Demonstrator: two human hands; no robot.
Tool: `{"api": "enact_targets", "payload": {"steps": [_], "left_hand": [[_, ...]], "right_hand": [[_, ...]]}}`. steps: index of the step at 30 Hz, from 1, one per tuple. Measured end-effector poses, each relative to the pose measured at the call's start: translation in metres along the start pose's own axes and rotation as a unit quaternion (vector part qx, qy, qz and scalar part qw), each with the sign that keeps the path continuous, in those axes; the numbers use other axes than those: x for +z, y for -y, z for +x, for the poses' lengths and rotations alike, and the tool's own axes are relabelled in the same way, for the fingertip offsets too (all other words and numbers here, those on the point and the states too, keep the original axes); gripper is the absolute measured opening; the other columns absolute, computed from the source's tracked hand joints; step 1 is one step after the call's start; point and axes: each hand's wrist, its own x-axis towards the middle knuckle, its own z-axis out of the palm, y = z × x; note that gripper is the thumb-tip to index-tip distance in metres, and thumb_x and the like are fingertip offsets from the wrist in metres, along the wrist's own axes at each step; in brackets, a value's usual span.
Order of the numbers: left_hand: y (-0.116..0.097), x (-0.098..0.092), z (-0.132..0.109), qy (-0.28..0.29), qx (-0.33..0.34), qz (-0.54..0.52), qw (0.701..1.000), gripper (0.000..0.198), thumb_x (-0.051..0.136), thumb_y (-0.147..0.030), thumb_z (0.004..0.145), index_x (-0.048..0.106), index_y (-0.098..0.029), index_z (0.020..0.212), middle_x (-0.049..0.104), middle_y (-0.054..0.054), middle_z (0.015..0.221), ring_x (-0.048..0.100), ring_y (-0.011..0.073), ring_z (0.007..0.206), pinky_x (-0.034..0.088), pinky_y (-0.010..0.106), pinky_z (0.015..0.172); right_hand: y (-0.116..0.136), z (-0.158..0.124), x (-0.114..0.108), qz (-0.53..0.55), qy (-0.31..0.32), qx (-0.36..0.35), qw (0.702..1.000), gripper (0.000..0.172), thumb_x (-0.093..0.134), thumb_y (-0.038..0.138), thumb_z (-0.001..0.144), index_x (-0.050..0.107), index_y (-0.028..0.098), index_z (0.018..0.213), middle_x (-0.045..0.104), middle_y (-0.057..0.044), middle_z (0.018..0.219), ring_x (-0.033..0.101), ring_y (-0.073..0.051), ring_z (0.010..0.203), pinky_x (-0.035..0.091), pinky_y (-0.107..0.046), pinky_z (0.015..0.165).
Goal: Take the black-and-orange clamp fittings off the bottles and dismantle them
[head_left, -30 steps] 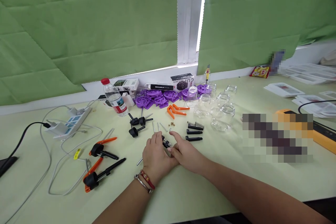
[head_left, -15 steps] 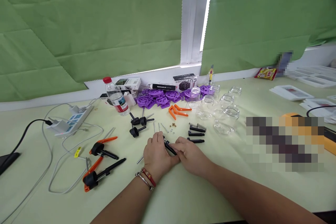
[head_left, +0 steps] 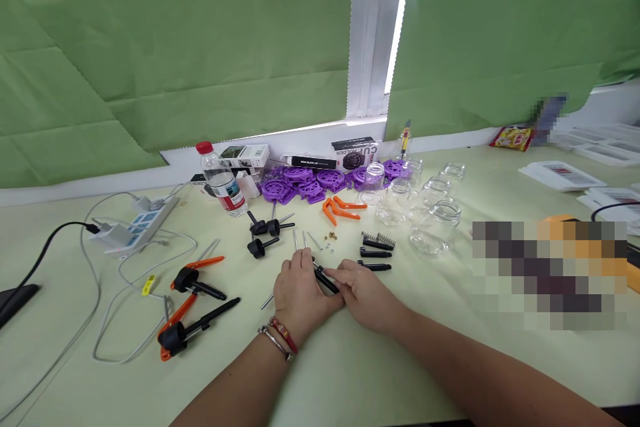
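Between my two hands, just above the table, is a slim black plastic tube (head_left: 326, 279), tilted down to the right. My left hand (head_left: 301, 290) is closed round its left side, and the palm hides part of it. With pinched fingers my right hand (head_left: 364, 292) grips the tube's lower end. Beyond my fingers lie thin metal rods (head_left: 304, 240) and small brass and silver bits (head_left: 331, 237). To the right rest more black tubes (head_left: 376, 253) and springs (head_left: 385, 240). Farther left are black parts with round caps (head_left: 257, 247) and two orange-handled assemblies (head_left: 174, 337).
Orange levers (head_left: 345, 212), purple plastic discs (head_left: 330, 179) and clear glass jars (head_left: 435, 233) stand toward the back. A water bottle (head_left: 223, 180) is at back left, near a power strip (head_left: 145, 230) with loose cables (head_left: 98, 293). White cards (head_left: 560, 175) lie far right.
The view has shifted slightly. Both hands stay on the black tube in nearly the same place, with the right forefinger reaching a little farther along it.
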Motion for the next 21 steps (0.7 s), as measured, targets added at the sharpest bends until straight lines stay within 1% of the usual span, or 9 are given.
{"api": "enact_targets", "payload": {"steps": [6,12,16,21], "left_hand": [[0.0018,0.0019,0.0002,-0.007,0.008,0.004,1.0,0.082,0.06,-0.055,0.06,0.04,-0.013,0.128,0.051,0.013,0.124,0.049,0.0303,0.104,0.04,0.039,0.086],[-0.0007,-0.0012,0.0001,0.011,-0.008,-0.001,1.0,0.081,0.06,-0.056,0.06,0.04,-0.016,0.128,0.051,0.012,0.125,0.049,0.0304,0.106,0.039,0.038,0.087],[-0.0011,-0.0013,0.0,0.005,-0.003,0.001,1.0,0.083,0.06,-0.057,0.06,0.04,-0.015,0.128,0.051,0.013,0.124,0.049,0.0308,0.105,0.039,0.038,0.085],[-0.0015,-0.001,0.0002,0.008,-0.009,0.006,1.0,0.082,0.06,-0.057,0.06,0.04,-0.016,0.128,0.051,0.012,0.124,0.049,0.0308,0.105,0.039,0.038,0.085]], "right_hand": [[-0.0011,0.0007,0.0003,0.008,0.004,-0.008,1.0,0.033,0.039,0.009,0.086,0.067,0.019,0.1,0.052,-0.005,0.083,0.053,-0.015,0.075,0.044,-0.028,0.07],[-0.0013,0.0023,-0.0002,0.016,-0.001,-0.009,1.0,0.035,0.04,0.006,0.084,0.068,0.02,0.099,0.052,-0.005,0.082,0.053,-0.015,0.074,0.044,-0.028,0.07],[-0.0008,0.0011,-0.002,0.008,0.004,-0.005,1.0,0.035,0.039,0.007,0.084,0.069,0.019,0.096,0.051,-0.005,0.081,0.052,-0.015,0.072,0.043,-0.028,0.068],[-0.0038,0.001,-0.001,0.007,0.001,-0.012,1.0,0.036,0.041,0.005,0.082,0.068,0.02,0.1,0.05,-0.005,0.082,0.052,-0.015,0.074,0.043,-0.028,0.07]]}}
